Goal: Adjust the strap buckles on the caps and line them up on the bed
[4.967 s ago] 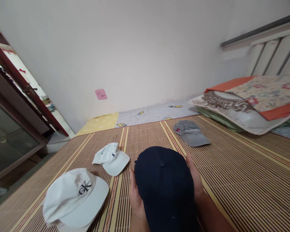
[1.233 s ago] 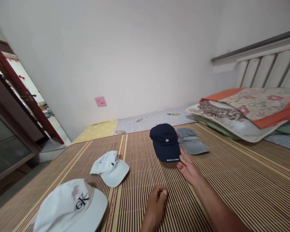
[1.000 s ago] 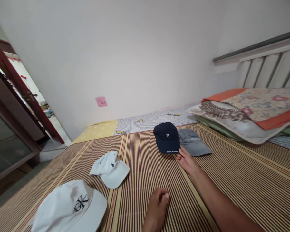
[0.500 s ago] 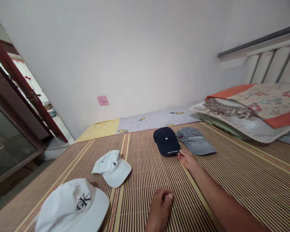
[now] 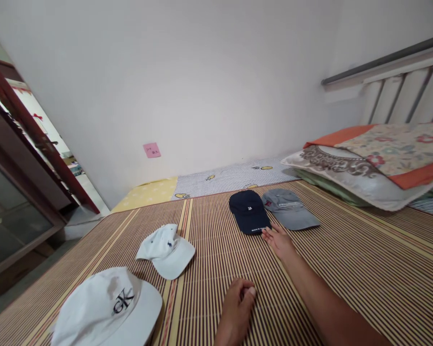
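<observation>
A navy baseball cap point(image 5: 247, 209) with a small white logo lies on the striped mat, brim towards me. My right hand point(image 5: 279, 241) has its fingertips and thumb closed on the right corner of that brim. Touching the navy cap on its right is a grey baseball cap point(image 5: 292, 210), its brim near my knuckles. My left hand point(image 5: 237, 305) rests on the mat nearer to me, fingers curled in, with nothing visible in it. To its left sit a small white cap point(image 5: 168, 252) with a dark logo and a larger white cap point(image 5: 110, 307) with black "CK" lettering.
The striped mat point(image 5: 209, 250) covers the bed. Pillows point(image 5: 342, 170) under an orange-edged floral cloth point(image 5: 400, 149) are stacked at the right. Behind stands a white wall with a pink note point(image 5: 152, 150); a radiator point(image 5: 400, 98) is at far right, a doorway at left.
The navy cap has shifted very slightly towards me and to the right with my right hand at its brim. My left hand has stayed about where it was.
</observation>
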{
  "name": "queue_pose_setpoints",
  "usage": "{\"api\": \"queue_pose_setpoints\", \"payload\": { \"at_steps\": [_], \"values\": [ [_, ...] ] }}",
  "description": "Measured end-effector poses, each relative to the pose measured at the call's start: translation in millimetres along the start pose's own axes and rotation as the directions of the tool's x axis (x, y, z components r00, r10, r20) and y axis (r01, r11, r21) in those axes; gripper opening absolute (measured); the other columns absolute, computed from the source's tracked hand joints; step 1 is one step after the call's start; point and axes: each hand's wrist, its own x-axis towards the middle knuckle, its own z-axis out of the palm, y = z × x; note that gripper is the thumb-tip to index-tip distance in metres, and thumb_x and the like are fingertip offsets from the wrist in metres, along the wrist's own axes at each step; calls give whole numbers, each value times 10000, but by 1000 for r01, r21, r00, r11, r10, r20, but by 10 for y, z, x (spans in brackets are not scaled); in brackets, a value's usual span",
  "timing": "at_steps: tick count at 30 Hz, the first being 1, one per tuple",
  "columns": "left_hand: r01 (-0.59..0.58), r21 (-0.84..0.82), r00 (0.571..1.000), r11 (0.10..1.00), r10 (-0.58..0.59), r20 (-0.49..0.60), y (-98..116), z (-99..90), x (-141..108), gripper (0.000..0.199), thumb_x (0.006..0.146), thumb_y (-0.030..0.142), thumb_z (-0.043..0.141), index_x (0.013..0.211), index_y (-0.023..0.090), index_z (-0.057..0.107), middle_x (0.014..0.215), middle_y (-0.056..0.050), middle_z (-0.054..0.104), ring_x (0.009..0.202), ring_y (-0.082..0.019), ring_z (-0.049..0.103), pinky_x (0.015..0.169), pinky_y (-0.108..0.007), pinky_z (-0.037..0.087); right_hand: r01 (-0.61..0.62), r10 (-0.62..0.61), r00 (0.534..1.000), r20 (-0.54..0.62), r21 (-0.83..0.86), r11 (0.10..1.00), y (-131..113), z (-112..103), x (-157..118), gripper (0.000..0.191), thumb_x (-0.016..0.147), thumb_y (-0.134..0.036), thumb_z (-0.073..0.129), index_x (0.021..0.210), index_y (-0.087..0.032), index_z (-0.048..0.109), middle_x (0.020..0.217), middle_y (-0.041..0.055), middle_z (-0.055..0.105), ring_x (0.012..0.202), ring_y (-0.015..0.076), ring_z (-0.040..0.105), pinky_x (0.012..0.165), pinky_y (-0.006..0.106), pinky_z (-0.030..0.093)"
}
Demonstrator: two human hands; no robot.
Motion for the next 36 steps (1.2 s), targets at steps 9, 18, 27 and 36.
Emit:
{"api": "queue_pose_setpoints", "payload": {
  "at_steps": [9, 18, 27, 36],
  "values": [
    [-10, 5, 1000, 1000, 10, 12, -26, -1, 6, 291, 923, 407, 503, 1020, 184, 664, 1064, -97, 663, 1040, -250, 630, 930, -344, 449, 22, -23, 1000, -7, -83, 996, -16, 21, -122, 455, 686, -27, 832, 1056, -197, 630, 696, -18, 705, 671, 183, 758, 655, 280, 652],
    [90, 15, 993, 996, -90, 71, 110, -54, -14, 288, 959, 417, 462, 1024, 206, 646, 1060, -85, 621, 1028, -253, 614, 915, -357, 446, 72, -76, 997, -15, -194, 978, -54, 14, -206, 423, 643, -106, 856, 984, -177, 616, 605, -11, 702, 475, 214, 712, 443, 296, 606],
    [18, 8, 1000, 1000, -18, 25, 3, -18, -4, 284, 939, 393, 502, 1044, 190, 672, 1097, -100, 659, 1061, -253, 623, 945, -356, 446, 268, -300, 911, -283, -145, 952, -678, -612, -177, 264, 805, -248, 825, 873, -185, 577, 652, -63, 640, 561, 111, 668, 559, 213, 586],
    [5, 16, 999, 1000, -6, 36, -60, -16, 8, 281, 943, 394, 516, 1065, 194, 672, 1098, -87, 665, 1066, -244, 629, 949, -345, 450, 24, -63, 941, -331, -120, 992, -922, -579, 225, 312, 1003, -343, 671, 1262, -172, 642, 1218, 82, 684, 976, 213, 703, 813, 396, 623]
  ]
}}
